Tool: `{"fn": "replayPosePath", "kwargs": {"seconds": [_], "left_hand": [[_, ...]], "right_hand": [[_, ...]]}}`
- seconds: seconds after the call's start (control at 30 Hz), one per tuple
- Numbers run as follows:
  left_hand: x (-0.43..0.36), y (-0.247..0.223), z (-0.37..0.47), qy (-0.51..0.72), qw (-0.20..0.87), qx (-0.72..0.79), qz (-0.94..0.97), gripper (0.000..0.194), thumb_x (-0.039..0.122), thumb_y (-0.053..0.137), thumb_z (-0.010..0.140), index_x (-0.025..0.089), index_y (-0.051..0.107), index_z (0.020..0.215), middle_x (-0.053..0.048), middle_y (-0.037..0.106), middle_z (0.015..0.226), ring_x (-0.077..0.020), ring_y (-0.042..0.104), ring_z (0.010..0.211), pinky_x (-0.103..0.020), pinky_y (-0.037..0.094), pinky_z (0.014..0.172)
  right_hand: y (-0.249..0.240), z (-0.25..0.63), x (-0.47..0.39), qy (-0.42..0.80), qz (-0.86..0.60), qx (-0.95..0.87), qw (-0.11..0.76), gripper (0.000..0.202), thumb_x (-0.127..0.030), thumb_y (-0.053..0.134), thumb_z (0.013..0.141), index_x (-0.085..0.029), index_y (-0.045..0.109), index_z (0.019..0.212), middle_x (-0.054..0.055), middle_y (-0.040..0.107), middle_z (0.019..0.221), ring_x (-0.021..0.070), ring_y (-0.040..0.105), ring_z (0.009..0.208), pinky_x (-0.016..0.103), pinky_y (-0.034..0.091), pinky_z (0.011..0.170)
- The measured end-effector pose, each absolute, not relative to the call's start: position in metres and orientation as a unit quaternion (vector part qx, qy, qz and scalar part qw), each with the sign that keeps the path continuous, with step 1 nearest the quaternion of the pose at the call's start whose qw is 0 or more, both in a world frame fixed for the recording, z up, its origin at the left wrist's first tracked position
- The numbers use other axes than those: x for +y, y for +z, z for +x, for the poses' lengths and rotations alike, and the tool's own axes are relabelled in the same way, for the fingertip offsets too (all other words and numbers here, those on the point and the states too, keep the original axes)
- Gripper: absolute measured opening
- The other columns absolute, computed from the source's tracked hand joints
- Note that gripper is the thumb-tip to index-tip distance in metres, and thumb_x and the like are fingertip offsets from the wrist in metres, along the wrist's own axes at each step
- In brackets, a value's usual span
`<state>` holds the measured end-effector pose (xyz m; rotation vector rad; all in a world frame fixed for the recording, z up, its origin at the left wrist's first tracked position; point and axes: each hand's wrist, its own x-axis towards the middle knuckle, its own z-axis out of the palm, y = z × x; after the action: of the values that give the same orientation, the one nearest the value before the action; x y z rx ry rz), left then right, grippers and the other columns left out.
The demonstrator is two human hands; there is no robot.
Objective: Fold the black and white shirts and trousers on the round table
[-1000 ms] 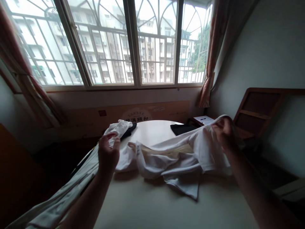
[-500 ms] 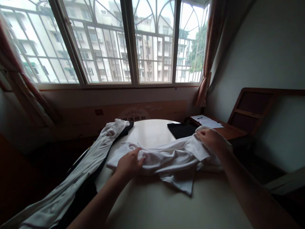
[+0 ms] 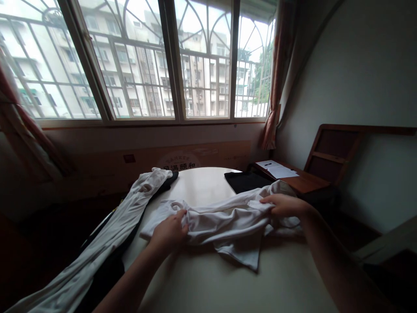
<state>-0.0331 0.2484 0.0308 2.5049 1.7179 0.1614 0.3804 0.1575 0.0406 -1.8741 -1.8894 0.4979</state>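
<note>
- Head view: a rumpled, white fabric garment [image 3: 221, 221] is lying on a smooth white table [image 3: 228, 282], its long axis running left to right.
- The left hand [image 3: 170, 231] is pinching its left part; the right hand [image 3: 286, 205], equally near, is pinching its right.
</note>
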Motion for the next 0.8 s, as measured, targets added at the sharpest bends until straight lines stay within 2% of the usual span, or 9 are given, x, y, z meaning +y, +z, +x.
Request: {"fn": "replayPosePath", "kwargs": {"seconds": [0.03,0.1,0.23,0.37,0.47,0.53,0.6,0.7,0.8], "left_hand": [[0.248,0.031,-0.034,0.052,0.051,0.562,0.824,0.051,0.031,0.051,0.093,0.02,0.054,0.143,-0.016,0.072,0.127,-0.0323,0.068,0.118,-0.04,0.051,0.092],[0.248,0.032,-0.034,0.052,0.051,0.561,0.825,0.05,0.031,0.052,0.093,0.02,0.055,0.141,-0.016,0.073,0.125,-0.0327,0.068,0.117,-0.04,0.052,0.091],[0.246,0.033,-0.034,0.06,0.05,0.557,0.827,0.051,0.033,0.052,0.094,0.025,0.054,0.144,-0.013,0.074,0.122,-0.0334,0.071,0.111,-0.041,0.054,0.085],[0.24,0.036,-0.028,0.161,-0.009,0.521,0.838,0.046,0.024,0.054,0.093,0.019,0.059,0.138,-0.014,0.071,0.124,-0.0326,0.068,0.114,-0.042,0.055,0.09],[0.229,0.038,-0.018,0.302,-0.064,0.409,0.859,0.047,0.029,0.061,0.091,0.017,0.059,0.136,-0.016,0.068,0.127,-0.0335,0.062,0.119,-0.046,0.053,0.099],[0.218,0.038,-0.01,0.36,-0.054,0.307,0.879,0.058,0.037,0.067,0.089,0.017,0.054,0.141,-0.016,0.065,0.133,-0.0336,0.06,0.123,-0.049,0.052,0.104],[0.207,0.037,-0.002,0.391,-0.013,0.24,0.888,0.067,0.041,0.07,0.086,0.018,0.049,0.145,-0.017,0.062,0.138,-0.0334,0.058,0.128,-0.049,0.051,0.106],[0.196,0.038,0.005,0.414,0.1,0.224,0.876,0.049,0.032,0.066,0.087,0.02,0.059,0.134,-0.013,0.07,0.128,-0.0287,0.066,0.118,-0.042,0.055,0.1],[0.201,0.036,0.004,0.407,0.231,0.235,0.852,0.026,0.031,0.06,0.088,0.022,0.07,0.11,-0.008,0.076,0.107,-0.0243,0.072,0.099,-0.037,0.059,0.089]], "right_hand": [[0.041,0.383,0.161,0.148,-0.693,-0.668,0.229,0.034,-0.019,0.068,0.068,-0.024,0.082,0.099,0.009,0.079,0.109,0.0334,0.071,0.107,0.04,0.052,0.096],[0.044,0.387,0.165,0.048,-0.729,-0.616,0.295,0.029,-0.021,0.058,0.079,-0.023,0.081,0.097,0.01,0.079,0.103,0.0303,0.072,0.101,0.038,0.052,0.091],[0.057,0.385,0.168,-0.179,-0.695,-0.47,0.514,0.032,-0.031,0.049,0.089,-0.02,0.074,0.106,0.013,0.077,0.105,0.0293,0.07,0.1,0.037,0.052,0.087],[0.066,0.353,0.162,-0.217,-0.586,-0.473,0.621,0.026,-0.035,0.052,0.092,-0.019,0.07,0.101,0.01,0.075,0.099,0.0265,0.069,0.095,0.036,0.053,0.085],[0.064,0.303,0.152,-0.19,-0.496,-0.571,0.627,0.023,-0.025,0.052,0.09,-0.022,0.069,0.106,0.005,0.075,0.097,0.0218,0.069,0.086,0.033,0.055,0.08],[0.061,0.262,0.144,-0.141,-0.423,-0.657,0.608,0.029,-0.017,0.05,0.087,-0.024,0.067,0.109,0.002,0.074,0.096,0.0193,0.069,0.083,0.031,0.056,0.077],[0.058,0.225,0.135,-0.067,-0.325,-0.74,0.585,0.028,-0.016,0.053,0.086,-0.025,0.065,0.11,0.002,0.074,0.098,0.0197,0.071,0.089,0.032,0.057,0.081],[0.057,0.189,0.126,0.062,-0.24,-0.829,0.502,0.031,-0.019,0.059,0.089,-0.028,0.061,0.118,0.002,0.074,0.104,0.0189,0.072,0.095,0.031,0.058,0.087],[0.055,0.185,0.127,0.112,-0.237,-0.851,0.456,0.052,-0.024,0.065,0.09,-0.027,0.051,0.14,0.008,0.068,0.129,0.0216,0.065,0.121,0.034,0.053,0.104]]}}
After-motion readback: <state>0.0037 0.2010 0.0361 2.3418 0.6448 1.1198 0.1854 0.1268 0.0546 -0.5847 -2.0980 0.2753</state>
